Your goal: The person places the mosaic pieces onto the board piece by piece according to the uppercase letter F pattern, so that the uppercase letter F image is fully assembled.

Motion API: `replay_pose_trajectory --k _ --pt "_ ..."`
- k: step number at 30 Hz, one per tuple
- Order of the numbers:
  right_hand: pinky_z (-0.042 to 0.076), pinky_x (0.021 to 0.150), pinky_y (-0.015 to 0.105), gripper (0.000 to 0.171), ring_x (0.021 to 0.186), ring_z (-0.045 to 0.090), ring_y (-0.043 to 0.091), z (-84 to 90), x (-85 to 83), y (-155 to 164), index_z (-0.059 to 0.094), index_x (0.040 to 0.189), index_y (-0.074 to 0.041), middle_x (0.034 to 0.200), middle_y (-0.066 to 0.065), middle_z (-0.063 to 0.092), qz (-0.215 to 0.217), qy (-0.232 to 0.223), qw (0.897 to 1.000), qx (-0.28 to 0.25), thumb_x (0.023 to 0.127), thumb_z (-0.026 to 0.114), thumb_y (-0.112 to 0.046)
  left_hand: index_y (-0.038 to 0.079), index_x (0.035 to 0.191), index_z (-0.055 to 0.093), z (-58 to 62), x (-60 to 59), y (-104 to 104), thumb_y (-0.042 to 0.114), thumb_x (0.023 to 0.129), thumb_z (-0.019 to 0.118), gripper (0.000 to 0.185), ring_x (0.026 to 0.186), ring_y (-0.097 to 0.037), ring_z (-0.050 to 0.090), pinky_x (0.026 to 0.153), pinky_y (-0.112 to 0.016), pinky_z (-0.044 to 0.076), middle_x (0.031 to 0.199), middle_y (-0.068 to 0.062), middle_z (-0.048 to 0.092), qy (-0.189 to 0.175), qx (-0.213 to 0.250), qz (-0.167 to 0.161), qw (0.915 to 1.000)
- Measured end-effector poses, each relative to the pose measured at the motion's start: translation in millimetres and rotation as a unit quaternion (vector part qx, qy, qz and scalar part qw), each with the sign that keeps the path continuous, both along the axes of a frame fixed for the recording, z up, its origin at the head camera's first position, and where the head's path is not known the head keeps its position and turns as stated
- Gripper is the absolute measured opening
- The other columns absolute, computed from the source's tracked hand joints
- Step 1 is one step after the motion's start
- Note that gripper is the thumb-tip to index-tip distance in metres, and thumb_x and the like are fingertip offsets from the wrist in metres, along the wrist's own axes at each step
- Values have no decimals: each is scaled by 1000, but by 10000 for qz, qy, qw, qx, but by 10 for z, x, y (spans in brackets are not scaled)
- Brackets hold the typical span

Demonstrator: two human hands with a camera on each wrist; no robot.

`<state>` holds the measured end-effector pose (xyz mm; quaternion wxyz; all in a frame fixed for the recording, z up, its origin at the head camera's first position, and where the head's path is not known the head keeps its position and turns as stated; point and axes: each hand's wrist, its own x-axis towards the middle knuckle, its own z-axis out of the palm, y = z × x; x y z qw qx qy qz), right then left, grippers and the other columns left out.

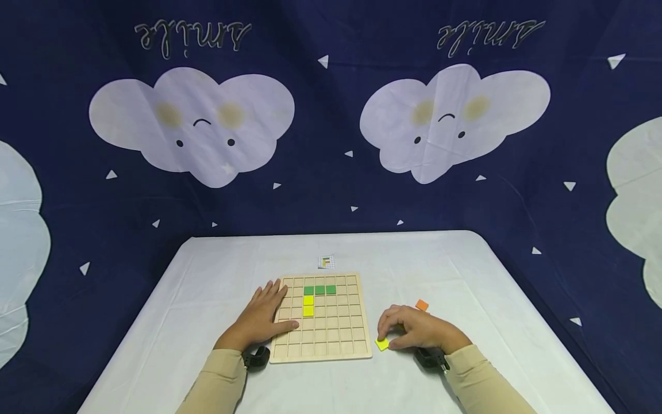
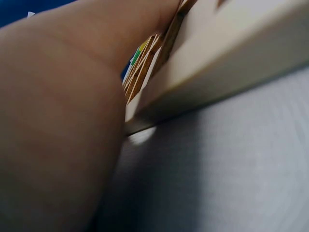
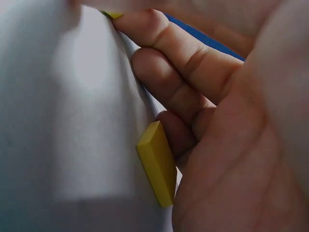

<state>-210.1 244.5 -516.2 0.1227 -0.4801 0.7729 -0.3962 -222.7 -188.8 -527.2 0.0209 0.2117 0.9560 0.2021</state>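
Remotely, I am watching the left grip (image 1: 262, 321) resting across the left edge of a gridded board (image 1: 338, 333) bearing three green tiles (image 1: 320, 290) and two yellow tiles (image 1: 308, 311); the right grip (image 1: 416, 326) is pinching another yellow tile (image 1: 382, 344) beside it, near an orange tile (image 1: 422, 305).

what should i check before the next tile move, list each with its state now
1. Board steadied: ok, the left grip rests on its left side.
2. Right grip at the loose yellow tile: ok, fingertips and thumb meet it beside the board.
3. Hold firm enough to lift: cannot tell.
4. Palm free of other tiles: not ok, another yellow tile is close beside it.
5. Placed tiles seated: ok, three green tiles and two yellow ones each occupy a square.
6. Card pattern matched: cannot tell, too small.
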Motion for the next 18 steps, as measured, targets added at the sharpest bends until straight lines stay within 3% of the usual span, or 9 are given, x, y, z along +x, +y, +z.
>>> replay_pose_trajectory --k 5,12,18 --pt "49 100 36 18 109 63 22 -3 15 0 79 107 -13 113 2 72 -76 -89 9999 -101 92 80 -3 0 163 35 6 10 3 73 89 66 109 158 -37 11 127 -52 6 170 -21 20 3 -10 -2 10000" --pt "51 100 35 14 108 64 27 30 18 6 79 108 -9 114 6 70 -438 -548 9971 -301 97 75 -1 0 163 35 5 11 6 73 89 67 109 158 -38 11 127 -52 5 171 -22 20 -17 -14 -12 10000" --pt "52 99 35 12 110 65 26 9 -29 12 79 107 -10 115 3 71 -746 -490 9955 -316 97 75 -3 -1 163 35 5 5 1 72 89 67 109 158 -38 11 127 -53 5 170 -22 20 12 45 7 10000"
